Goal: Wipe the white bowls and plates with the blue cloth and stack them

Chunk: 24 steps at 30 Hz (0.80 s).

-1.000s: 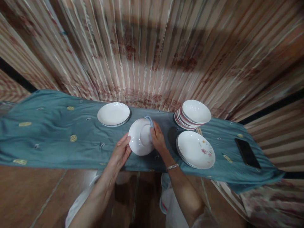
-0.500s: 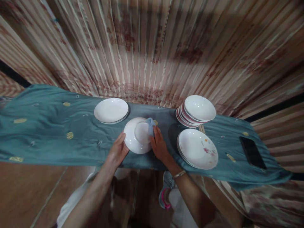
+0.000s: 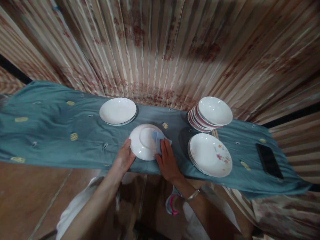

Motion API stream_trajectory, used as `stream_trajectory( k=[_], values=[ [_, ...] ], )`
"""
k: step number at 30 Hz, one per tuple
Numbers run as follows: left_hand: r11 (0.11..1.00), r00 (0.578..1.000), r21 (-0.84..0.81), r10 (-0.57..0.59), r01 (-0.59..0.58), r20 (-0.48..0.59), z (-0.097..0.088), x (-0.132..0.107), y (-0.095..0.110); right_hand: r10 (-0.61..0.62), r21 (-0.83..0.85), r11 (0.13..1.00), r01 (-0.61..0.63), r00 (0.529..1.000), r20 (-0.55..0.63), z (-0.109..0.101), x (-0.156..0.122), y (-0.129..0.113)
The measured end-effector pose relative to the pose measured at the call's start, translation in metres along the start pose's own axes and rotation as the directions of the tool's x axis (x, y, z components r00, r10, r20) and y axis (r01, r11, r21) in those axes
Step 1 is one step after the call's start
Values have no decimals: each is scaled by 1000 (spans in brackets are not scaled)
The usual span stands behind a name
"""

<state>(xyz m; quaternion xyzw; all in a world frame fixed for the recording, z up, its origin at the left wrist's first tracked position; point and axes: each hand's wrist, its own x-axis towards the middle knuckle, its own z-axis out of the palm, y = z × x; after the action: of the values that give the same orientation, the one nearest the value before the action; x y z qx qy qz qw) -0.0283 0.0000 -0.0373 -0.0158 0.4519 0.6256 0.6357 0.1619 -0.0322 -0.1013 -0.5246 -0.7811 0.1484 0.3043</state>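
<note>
A white plate [image 3: 141,146] is held bottom side up over the table, its foot ring facing me. My left hand [image 3: 124,156] grips its left rim, thumb on the upturned underside. Against the plate's right side, my right hand [image 3: 168,160] presses a light blue cloth [image 3: 160,141], with its fingers closed on the cloth. Part of the cloth is covered by those fingers. To the right lies a stack of plates [image 3: 210,155], the top one printed with flowers. A shorter stack of white plates [image 3: 118,111] sits behind and to the left.
A stack of bowls [image 3: 215,111] with red bands stands at the back right. A black phone [image 3: 269,161] lies near the right end of the table with its teal cloth [image 3: 52,133]. A pleated curtain [image 3: 155,50] hangs close behind the table.
My right hand has moved the cloth from the plate's upper right edge down along its right side. My left hand keeps its hold. The camera view has shifted slightly.
</note>
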Motion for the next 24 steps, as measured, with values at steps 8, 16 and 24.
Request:
stream_trajectory(
  k=[8, 16, 24],
  values=[
    [1000, 1000, 9, 24, -25, 13, -9, 7, -12, -164, -107, 980, 170, 984, 67, 2, -23, -20],
    [1000, 997, 14, -28, 27, 74, -5, -5, -9, -180, -221, 951, 216, 968, 174, 1, -25, -37],
    [999, 998, 17, -40, 39, 47, -7, -2, -12, -308, -218, 908, 356, 924, 227, 4, -20, -46]
  ],
)
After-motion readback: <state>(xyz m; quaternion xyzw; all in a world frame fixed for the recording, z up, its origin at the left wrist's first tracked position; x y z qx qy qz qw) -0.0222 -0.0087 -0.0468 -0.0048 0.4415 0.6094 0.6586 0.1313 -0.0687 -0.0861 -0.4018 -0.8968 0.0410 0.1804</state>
